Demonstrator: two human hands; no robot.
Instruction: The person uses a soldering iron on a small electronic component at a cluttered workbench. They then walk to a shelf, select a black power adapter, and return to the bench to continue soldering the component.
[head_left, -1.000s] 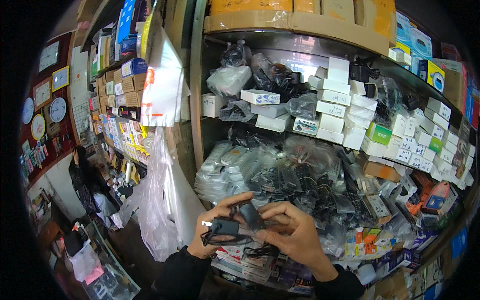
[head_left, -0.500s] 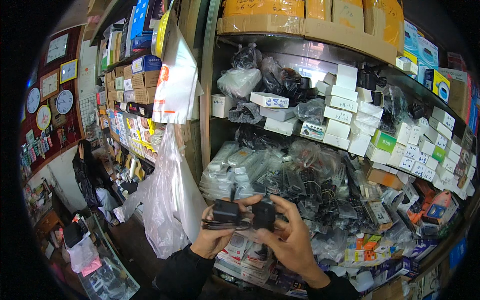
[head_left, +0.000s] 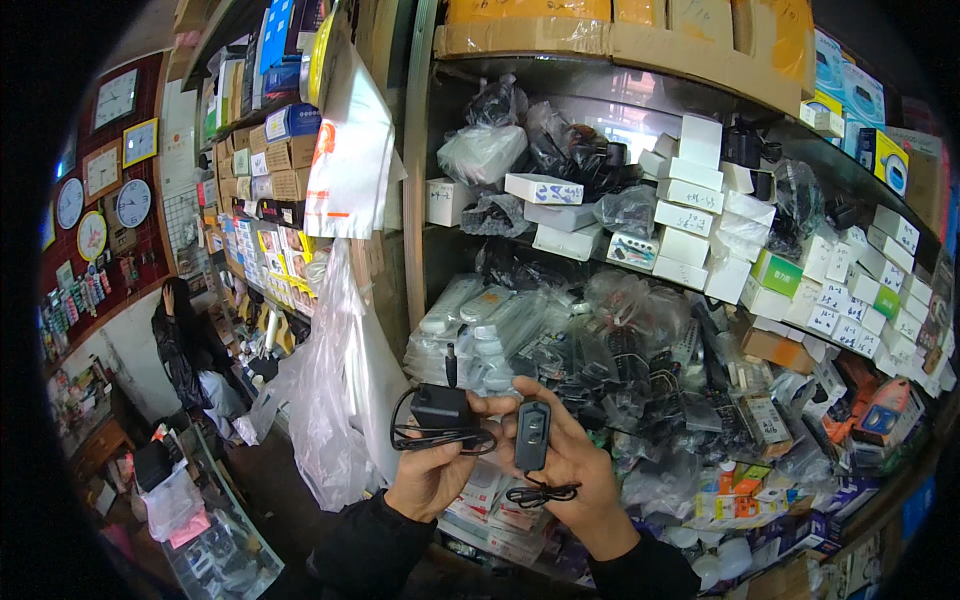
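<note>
Since the earlier frame, the right-hand adapter (head_left: 532,436) has turned so that its flat face shows, with its tied cable (head_left: 543,493) now hanging below, while the left-hand adapter (head_left: 441,406) has tilted a little and stays beside it. The left grip (head_left: 430,480) is closed around its black adapter and the looped cord (head_left: 440,437), a barrel plug (head_left: 451,365) standing up behind; the right grip (head_left: 585,485) holds the other adapter along its fingers. Past the hands, clear sleeves (head_left: 465,308) contain pale remote controls, and a heap of darker remotes (head_left: 625,350), some wrapped in plastic, spreads to the right. Above them, the shelf unit (head_left: 422,120) carries stacked white boxes (head_left: 690,195), whose contents I cannot tell, a clear bag around something white (head_left: 483,153), and bags of dark items (head_left: 550,145). Large brown cartons (head_left: 525,38) sit on top. To the left, a translucent plastic bag (head_left: 335,390) hangs by the shelving. Farther off, a glass-topped desk (head_left: 262,538) bears a white plastic bag (head_left: 172,505) next to a black object (head_left: 153,465). Beyond the dark floor (head_left: 305,530) stands a person in a dark jacket (head_left: 180,345), near a red wall hung with clocks (head_left: 133,203).
</note>
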